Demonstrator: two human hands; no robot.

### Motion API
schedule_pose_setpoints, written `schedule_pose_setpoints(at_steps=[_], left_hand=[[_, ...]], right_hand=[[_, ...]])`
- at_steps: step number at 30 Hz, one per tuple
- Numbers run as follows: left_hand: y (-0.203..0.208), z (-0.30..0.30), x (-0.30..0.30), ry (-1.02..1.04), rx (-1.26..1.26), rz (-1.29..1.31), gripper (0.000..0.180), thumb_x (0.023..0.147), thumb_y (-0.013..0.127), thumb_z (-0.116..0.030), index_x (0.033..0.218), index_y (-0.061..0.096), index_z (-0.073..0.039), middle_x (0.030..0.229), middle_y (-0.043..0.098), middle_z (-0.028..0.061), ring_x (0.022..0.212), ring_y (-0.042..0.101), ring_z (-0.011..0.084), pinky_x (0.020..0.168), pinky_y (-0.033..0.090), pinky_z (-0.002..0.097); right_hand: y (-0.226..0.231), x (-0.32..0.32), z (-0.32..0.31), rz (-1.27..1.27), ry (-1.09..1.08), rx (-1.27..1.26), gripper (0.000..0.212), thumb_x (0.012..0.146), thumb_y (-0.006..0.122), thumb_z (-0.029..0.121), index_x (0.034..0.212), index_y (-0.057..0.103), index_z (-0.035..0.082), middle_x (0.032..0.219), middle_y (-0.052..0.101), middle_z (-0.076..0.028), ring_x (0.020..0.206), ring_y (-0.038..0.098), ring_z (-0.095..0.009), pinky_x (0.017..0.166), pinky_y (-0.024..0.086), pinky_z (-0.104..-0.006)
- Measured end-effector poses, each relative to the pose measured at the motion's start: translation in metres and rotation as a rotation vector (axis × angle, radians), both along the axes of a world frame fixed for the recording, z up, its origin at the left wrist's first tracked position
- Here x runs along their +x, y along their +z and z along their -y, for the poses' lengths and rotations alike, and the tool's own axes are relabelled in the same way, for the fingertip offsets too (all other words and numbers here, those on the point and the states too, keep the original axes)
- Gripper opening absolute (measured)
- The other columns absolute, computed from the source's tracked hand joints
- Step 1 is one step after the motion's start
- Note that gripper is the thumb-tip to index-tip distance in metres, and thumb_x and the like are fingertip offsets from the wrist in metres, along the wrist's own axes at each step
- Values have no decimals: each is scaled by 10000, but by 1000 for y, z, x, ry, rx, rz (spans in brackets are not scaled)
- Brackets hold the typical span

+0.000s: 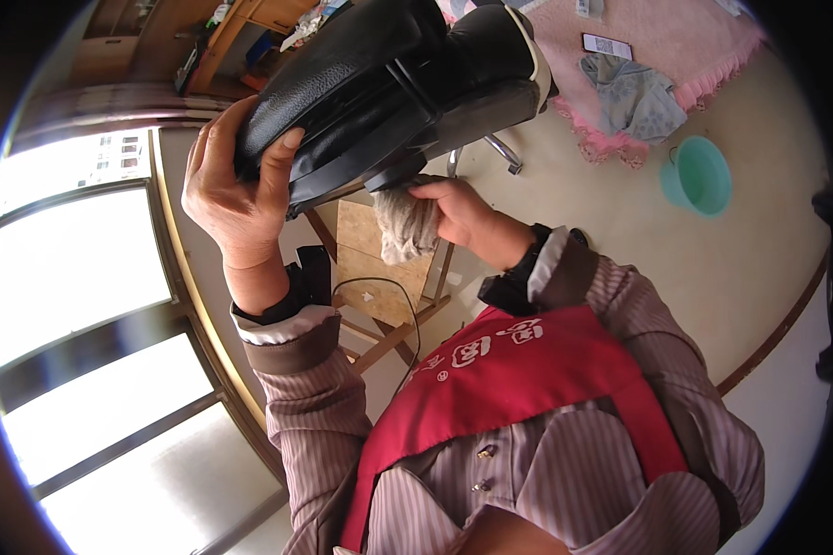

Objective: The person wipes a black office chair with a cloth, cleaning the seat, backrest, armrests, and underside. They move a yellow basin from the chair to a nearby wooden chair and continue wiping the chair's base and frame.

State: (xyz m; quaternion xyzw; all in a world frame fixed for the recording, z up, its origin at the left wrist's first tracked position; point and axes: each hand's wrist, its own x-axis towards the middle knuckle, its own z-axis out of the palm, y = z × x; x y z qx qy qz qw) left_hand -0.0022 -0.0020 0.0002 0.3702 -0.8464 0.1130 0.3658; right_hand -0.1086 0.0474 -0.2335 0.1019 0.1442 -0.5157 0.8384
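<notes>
While left hand [236, 190] clamps chair [379, 83] edge, tilted above it | right hand [463, 217] closed on rag [407, 227] under seat just beside | advice: keep grip firm, wipe short strokes along underside.

I see a pale floor [620, 240] carrying everything here. A pink rug [657, 37] with a frilled edge lies toward its far side, and on that rug rest a crumpled grey cloth [634, 97] and a small flat card [607, 44]. A green basin [697, 176] stands on the bare floor just beside the rug's fringe. A wooden stool [384, 277] stands near the window wall.
</notes>
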Motion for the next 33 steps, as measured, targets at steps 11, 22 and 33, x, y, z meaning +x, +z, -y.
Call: schedule_pose_setpoints(at_steps=[11, 22, 33], left_hand=[[-3, -2, -1, -11, -56, -1, 408, 701, 793, -358, 944, 698, -45, 854, 693, 94, 795, 666, 252, 717, 517, 315], [-1, -6, -4, 23, -55, 17, 415, 699, 788, -377, 935, 695, -47, 860, 688, 99, 790, 665, 262, 711, 519, 322], [-4, -2, 1, -15, -104, 15, 441, 704, 781, -405, 940, 695, -43, 848, 690, 97, 788, 668, 257, 712, 525, 321]], right_hand=[[40, -55, -19, -283, -358, -191, 190, 838, 563, -29, 1026, 578, -50, 995, 648, -158, 918, 660, -232, 854, 541, -363], [70, -18, -22, -2060, -652, -1429, 187, 726, 601, 100, 911, 606, 74, 980, 598, -65, 858, 600, -240, 744, 486, -388], [28, -78, -27, -2134, -564, -808, 217, 800, 545, 24, 1012, 586, 48, 927, 655, -139, 694, 632, -340, 614, 524, -403]])
